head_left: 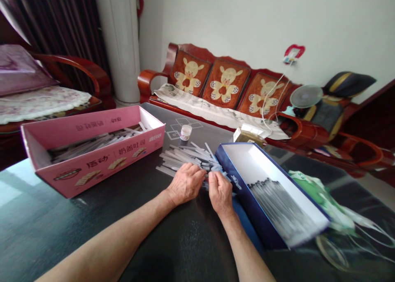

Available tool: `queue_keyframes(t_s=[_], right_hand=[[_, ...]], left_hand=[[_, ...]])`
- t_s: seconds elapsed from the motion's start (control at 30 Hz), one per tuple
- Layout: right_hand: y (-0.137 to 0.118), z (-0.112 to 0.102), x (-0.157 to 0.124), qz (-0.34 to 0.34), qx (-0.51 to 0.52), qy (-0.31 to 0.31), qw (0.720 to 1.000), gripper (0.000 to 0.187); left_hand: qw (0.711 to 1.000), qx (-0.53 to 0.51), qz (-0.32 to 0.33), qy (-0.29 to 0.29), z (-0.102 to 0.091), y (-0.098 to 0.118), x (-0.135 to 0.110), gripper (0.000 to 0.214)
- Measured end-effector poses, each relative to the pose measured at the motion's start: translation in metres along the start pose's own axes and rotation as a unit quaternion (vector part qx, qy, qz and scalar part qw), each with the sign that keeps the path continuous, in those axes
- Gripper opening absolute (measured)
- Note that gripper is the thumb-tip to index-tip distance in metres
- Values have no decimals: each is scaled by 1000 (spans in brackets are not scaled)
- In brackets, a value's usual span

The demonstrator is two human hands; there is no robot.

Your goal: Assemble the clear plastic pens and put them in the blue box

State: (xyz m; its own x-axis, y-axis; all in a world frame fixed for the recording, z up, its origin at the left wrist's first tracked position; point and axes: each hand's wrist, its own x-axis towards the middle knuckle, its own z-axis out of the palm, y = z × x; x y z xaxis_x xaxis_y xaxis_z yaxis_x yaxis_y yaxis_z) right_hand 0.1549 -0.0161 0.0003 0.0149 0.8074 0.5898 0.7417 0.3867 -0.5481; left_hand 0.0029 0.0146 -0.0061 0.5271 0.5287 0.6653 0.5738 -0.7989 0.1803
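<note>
My left hand (187,184) and my right hand (220,192) meet almost fingertip to fingertip above the dark table (173,241). Both are closed in a pinch; whatever lies between the fingers is too small and hidden to name. Just beyond them is a loose pile of whitish translucent thin tubes (197,153). Close by on the right, a blue box (262,216) with a white inside holds a bundle of slender clear tubes with dark ends (274,199). A pink box (101,160) on the left has more pale and greyish sticks in it.
A small clear jar with a pale top (185,132) stands behind the pile. Behind the blue box is a tissue pack (248,134). A green and white plastic bag (322,199) and a roll of tape (332,252) lie at the right. Past the table stands a wooden sofa (156,78).
</note>
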Motion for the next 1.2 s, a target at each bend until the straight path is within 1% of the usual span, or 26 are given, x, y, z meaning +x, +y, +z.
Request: queue_keyframes(t_s=[0.1, 0.17, 0.3, 0.43, 0.53, 0.63, 0.7, 0.73, 0.8, 0.87, 0.9, 0.93, 1.0, 1.07, 1.13, 1.2], right_hand=[[0, 0, 0, -3, -10, -1, 1000, 36], [0, 1, 0, 12, -12, 5, 1000, 38], [0, 3, -2, 66, 11, 8, 998, 44], [-3, 3, -1, 123, 57, -5, 991, 50], [-6, 3, 2, 192, 121, -33, 973, 53], [-7, 3, 5, 276, 186, -59, 941, 54], [-5, 0, 6, 302, 191, -64, 932, 55], [-4, -2, 7, 302, 180, -56, 934, 57], [1, -11, 9, 286, 142, -11, 947, 58], [7, -21, 11, 254, 100, 34, 961, 54], [9, -27, 12, 229, 78, 35, 970, 50], [12, -31, 12, 197, 55, 17, 979, 43], [15, -39, 12, 124, 7, -60, 990, 26], [16, -42, 10, 63, -30, -144, 987, 12], [16, -42, 7, 28, -54, -199, 978, 7], [16, -39, 4, 5, -80, -221, 972, 7]], left_hand=[[1000, -5, 5, 2, -1, 1, 0, 27], [1000, -5, 9, 6, -1, 1, 0, 27], [1000, -3, 19, 17, 0, 0, 0, 26], [999, 1, 26, 38, 0, -1, 0, 25], [998, 16, 30, 59, 0, -1, 0, 23], [996, 30, 34, 75, 0, -1, 0, 22], [996, 37, 32, 81, 1, -1, -1, 21], [995, 41, 26, 84, 2, -1, -1, 21], [994, 54, 9, 96, 3, -2, -2, 21], [992, 68, -8, 107, 4, -2, -4, 24], [991, 74, -15, 110, 5, -2, -5, 26], [991, 75, -20, 111, 6, -2, -5, 27], [992, 61, -32, 110, 6, -3, -6, 31], [991, 16, -54, 117, 6, -3, -5, 35], [984, -53, -97, 139, 5, -3, -3, 36], [960, -135, -170, 176, 4, -3, 0, 33]])
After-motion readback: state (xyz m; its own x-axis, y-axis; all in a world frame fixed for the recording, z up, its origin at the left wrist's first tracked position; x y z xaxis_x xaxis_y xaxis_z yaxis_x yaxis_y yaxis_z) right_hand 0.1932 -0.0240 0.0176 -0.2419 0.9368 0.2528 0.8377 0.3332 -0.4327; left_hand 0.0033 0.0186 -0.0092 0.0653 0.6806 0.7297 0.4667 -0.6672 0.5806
